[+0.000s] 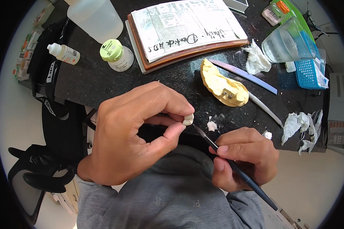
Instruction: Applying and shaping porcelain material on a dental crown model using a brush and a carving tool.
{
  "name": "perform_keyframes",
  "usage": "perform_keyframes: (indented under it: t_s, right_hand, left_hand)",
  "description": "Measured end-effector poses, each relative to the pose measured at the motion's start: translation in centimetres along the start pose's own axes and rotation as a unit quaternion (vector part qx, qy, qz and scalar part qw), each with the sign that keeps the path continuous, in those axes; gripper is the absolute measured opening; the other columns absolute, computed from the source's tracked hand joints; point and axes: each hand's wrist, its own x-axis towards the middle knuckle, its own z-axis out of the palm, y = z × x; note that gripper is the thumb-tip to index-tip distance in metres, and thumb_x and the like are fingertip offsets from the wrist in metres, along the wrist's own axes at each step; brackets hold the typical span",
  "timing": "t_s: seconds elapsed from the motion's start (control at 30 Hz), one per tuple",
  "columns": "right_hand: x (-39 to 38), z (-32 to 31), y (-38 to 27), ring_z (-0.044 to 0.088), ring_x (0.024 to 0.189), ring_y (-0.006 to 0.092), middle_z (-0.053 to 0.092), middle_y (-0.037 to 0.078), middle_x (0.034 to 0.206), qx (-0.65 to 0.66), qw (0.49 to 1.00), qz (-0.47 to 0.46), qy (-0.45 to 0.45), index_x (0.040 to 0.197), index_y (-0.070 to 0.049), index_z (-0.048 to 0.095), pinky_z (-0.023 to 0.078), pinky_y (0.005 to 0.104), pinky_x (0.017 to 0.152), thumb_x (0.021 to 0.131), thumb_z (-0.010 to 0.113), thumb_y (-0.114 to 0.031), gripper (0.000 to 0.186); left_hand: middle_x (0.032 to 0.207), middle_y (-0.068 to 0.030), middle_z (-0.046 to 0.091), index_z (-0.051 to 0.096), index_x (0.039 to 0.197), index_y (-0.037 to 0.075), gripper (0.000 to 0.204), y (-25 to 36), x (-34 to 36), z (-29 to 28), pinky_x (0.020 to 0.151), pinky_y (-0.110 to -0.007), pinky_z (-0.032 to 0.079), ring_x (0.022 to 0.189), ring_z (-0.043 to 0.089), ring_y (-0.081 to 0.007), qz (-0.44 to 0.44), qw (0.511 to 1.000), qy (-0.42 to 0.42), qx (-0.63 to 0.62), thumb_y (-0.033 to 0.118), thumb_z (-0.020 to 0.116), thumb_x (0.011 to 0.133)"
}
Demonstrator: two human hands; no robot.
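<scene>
Between the thumb and fingertips of my left hand (137, 129) is a small off-white dental crown (188, 120), partly covered by the fingers. My right hand (248, 158) grips a slim black brush (239, 171) like a pen. The brush's dark pointed tip is close to the crown; whether they touch I cannot tell. Beyond my hands on the black countertop (168, 81) lies a yellow plaster dental model (223, 87) with two dark metallic round spots. A little white powder lump (212, 126) is on the counter between the model and the brush.
Behind the model are a purple-blue flat strip (248, 76), crumpled tissue (258, 57) and a glass of water (283, 44). A lidded jar (118, 55), dropper bottle (64, 54) and large translucent bottle (95, 21) stand left of a paper-topped brown book (191, 30). More tissue (296, 126) lies right.
</scene>
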Motion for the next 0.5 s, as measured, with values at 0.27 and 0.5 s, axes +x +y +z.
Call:
perform_keyframes:
  t_s: [0.27, 0.5]
  right_hand:
    - [0.1, -1.1, 0.4, 0.069, 0.066, 0.0215, 0.066, 0.018, 0.081, -0.013, 0.995, -0.038, -0.088, 0.102, 0.006, 0.055, 0.055, 0.0264, 0.057, 0.076, 0.071, 0.004, 0.03]
    - [0.3, -0.2, 0.0, 0.068, 0.058, 0.0203, 0.07, 0.013, 0.078, 0.013, 1.0, 0.017, -0.008, 0.093, 0.001, 0.069, 0.054, 0.0278, 0.051, 0.066, 0.081, 0.007, 0.03]
  left_hand:
    - [0.097, -0.014, 0.07, 0.07, 0.092, -0.003, 0.026, -0.1, 0.4, 0.2, 0.075, -0.025, 0.061, 0.085, 0.071, -0.0161, 0.014, 1.0, 0.001, 0.013, -0.014, 0.068, 0.069]
    - [0.097, -0.0148, 0.071, 0.071, 0.093, -0.003, 0.027, -0.2, 0.4, 0.1, 0.075, -0.026, 0.061, 0.087, 0.072, -0.0175, 0.003, 1.0, 0.005, 0.001, -0.014, 0.066, 0.069]
